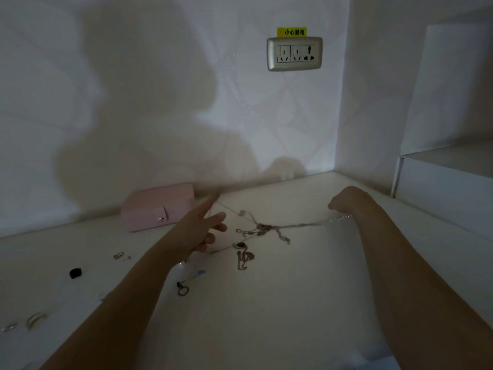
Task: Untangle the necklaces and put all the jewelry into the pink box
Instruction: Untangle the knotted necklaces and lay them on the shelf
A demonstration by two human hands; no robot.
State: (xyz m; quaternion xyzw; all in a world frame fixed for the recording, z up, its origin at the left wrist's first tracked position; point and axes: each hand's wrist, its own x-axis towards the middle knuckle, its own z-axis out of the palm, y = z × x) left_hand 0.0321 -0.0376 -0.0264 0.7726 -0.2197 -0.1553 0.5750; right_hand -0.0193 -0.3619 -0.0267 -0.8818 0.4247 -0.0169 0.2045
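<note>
tangled necklaces point(262, 227) pulled taut over the desk point(293, 303) between two hands, right hand point(344, 202) clenched on one strand, left hand point(198, 231) splayed with a strand hooked on its forefinger, closed pink box point(157, 208) just behind by the wall point(133, 102), rings point(118, 255) scattered left

Two hands point(197, 232) point(345, 201), one pink box point(157, 209), one necklace tangle point(262, 228).
</note>
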